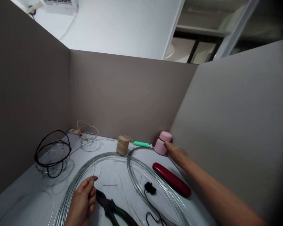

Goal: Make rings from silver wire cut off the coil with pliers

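My left hand (83,199) is closed in a pinch at the lower middle, with thin wire pieces (93,168) standing up from the fingertips. Beside it lie dark pliers with green handles (112,207). On the right my right arm stretches to the back corner. There my right hand (178,153) has its fingers on a tilted pink jar (159,147) with a rounded lid; some fingers are hidden. A large coil of silvery wire (74,180) covers much of the table between the hands. Inside the coil are short cut wires (110,185).
Grey panels (129,94) enclose the table. A twine spool (123,145) and a green-handled tool (141,144) stand near the back. On the left are a black wire frame (53,153) and a smaller twine-wrapped frame (87,135). A red case (172,179) and black corded object (150,188) lie right.
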The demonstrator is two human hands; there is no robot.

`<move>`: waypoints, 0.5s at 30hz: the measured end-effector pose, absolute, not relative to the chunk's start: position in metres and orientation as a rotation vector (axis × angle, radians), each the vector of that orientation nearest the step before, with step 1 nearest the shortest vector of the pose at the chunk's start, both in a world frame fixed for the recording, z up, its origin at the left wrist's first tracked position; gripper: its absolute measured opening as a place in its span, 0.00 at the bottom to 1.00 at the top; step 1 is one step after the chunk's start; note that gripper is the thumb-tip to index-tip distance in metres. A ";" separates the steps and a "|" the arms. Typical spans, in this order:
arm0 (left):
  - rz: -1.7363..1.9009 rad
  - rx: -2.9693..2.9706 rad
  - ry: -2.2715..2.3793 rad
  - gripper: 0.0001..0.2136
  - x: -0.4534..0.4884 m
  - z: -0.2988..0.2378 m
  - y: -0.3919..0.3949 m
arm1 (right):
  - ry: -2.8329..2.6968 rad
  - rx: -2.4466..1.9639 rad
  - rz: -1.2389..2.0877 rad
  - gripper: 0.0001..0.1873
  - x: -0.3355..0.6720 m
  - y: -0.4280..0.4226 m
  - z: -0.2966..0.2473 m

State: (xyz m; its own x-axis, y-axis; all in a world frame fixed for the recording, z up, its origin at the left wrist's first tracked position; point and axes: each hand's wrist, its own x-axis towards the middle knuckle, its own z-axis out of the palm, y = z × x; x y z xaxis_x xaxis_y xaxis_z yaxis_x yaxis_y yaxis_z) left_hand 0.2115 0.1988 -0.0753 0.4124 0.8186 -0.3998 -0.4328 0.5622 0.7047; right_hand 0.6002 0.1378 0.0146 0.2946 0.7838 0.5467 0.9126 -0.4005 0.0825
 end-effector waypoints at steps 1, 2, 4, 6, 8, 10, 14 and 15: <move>0.837 0.561 0.796 0.25 0.212 -0.075 0.197 | -1.553 -2.331 -0.784 0.08 0.601 0.128 0.020; 0.839 0.568 0.789 0.25 0.211 -0.074 0.195 | -1.555 -2.350 -0.809 0.09 0.599 0.119 0.026; 0.852 0.579 0.774 0.24 0.210 -0.073 0.193 | -1.530 -2.368 -0.894 0.11 0.592 0.102 0.035; 0.869 0.588 0.762 0.23 0.208 -0.071 0.191 | -1.494 -2.339 -1.006 0.13 0.579 0.087 0.044; 0.885 0.581 0.760 0.22 0.205 -0.069 0.190 | -1.485 -2.278 -1.119 0.14 0.561 0.072 0.054; 0.893 0.569 0.767 0.22 0.204 -0.067 0.189 | -1.524 -2.201 -1.214 0.15 0.540 0.058 0.067; 0.894 0.606 0.756 0.22 0.202 -0.063 0.185 | -1.675 -2.045 -1.349 0.15 0.491 0.040 0.104; 0.893 0.619 0.752 0.22 0.202 -0.062 0.184 | -1.722 -1.987 -1.400 0.15 0.478 0.040 0.114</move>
State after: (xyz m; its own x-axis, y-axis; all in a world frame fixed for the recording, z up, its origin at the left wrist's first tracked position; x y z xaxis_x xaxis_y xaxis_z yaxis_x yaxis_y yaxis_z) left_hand 0.2023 0.1843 -0.0620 0.4126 0.8555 -0.3128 -0.4540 0.4908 0.7436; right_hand 0.4781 0.0402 0.1144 -0.1029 0.6897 0.7167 0.8424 -0.3227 0.4315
